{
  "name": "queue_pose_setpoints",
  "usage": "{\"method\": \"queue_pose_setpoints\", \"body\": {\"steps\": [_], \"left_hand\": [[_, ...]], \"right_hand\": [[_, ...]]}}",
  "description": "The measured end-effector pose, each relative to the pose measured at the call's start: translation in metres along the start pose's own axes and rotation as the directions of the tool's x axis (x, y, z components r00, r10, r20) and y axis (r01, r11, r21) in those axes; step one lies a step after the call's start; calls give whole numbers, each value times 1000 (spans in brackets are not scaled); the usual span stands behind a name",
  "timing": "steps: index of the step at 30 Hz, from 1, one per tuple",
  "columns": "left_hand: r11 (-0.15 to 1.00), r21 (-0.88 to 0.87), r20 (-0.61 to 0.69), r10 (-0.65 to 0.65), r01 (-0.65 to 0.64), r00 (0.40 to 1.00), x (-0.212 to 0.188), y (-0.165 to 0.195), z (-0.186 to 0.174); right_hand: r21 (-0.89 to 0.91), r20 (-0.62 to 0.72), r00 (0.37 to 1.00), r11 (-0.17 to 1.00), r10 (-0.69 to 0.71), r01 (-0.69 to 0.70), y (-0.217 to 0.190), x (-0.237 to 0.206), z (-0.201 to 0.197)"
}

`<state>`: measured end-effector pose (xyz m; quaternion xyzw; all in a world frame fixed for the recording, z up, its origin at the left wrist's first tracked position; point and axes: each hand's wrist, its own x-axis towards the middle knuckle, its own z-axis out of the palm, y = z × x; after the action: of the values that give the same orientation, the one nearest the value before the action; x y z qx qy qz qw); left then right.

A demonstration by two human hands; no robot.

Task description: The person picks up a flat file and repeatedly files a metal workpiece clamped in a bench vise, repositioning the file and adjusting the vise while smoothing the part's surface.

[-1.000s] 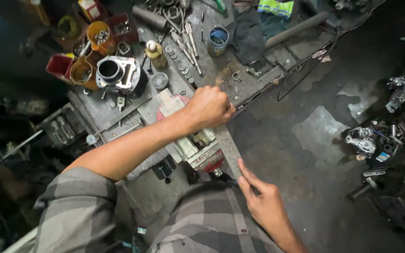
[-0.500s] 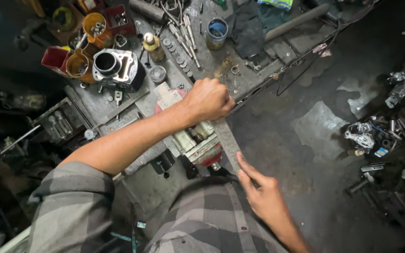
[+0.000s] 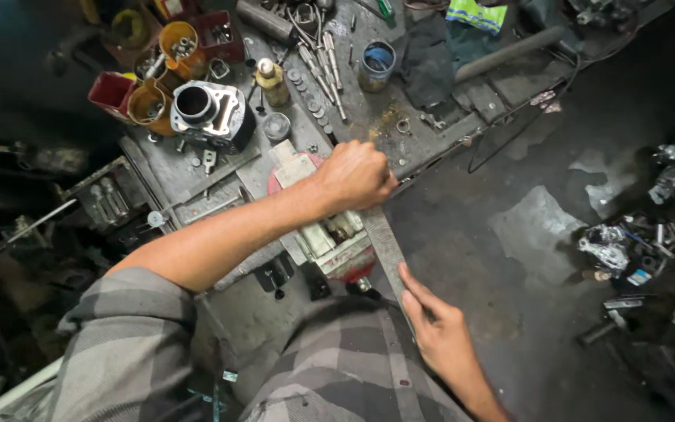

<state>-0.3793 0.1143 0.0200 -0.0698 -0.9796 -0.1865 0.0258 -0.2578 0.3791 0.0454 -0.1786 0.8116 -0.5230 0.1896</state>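
Observation:
A long flat metal file (image 3: pixel 385 248) lies across a red bench vise (image 3: pixel 336 248) at the edge of a cluttered workbench (image 3: pixel 220 195). My left hand (image 3: pixel 355 175) is closed over the file's far end, above the vise. My right hand (image 3: pixel 436 330) grips the near end close to my body, with the fingers stretched along the blade. What the vise jaws clamp is hidden under the file and my left hand.
A metal engine cylinder (image 3: pixel 208 115) stands on the bench, with orange cups (image 3: pixel 177 41) of small parts, a red bin (image 3: pixel 111 90), a small bottle (image 3: pixel 273 81), wrenches (image 3: pixel 322 66) and a blue can (image 3: pixel 375 66). Scrap parts (image 3: pixel 626 254) litter the dark floor at right.
Both hands and the file have shifted only slightly along the vise, first away from me and then back. The camera view has moved a little.

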Motion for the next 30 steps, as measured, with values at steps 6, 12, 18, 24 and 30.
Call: {"method": "queue_pose_setpoints", "body": {"steps": [6,12,18,24,30], "left_hand": [[991,133,-25,1,2,1000,60,-63,-43],[999,50,42,-3,1,999,18,5,-18],[996,79,61,-44,39,997,44,-53,-24],[984,170,151,-78,52,985,46,-40,-34],[996,43,109,-85,80,990,13,-12,-10]], "right_hand": [[28,20,999,998,-48,48,26,99,17],[23,-14,1000,1000,22,-21,8,16,-11],[73,9,988,985,-156,155,24,72,18],[50,-2,995,994,-98,98,1,66,6],[9,10,1000,1000,-20,20,14,23,4]]}}
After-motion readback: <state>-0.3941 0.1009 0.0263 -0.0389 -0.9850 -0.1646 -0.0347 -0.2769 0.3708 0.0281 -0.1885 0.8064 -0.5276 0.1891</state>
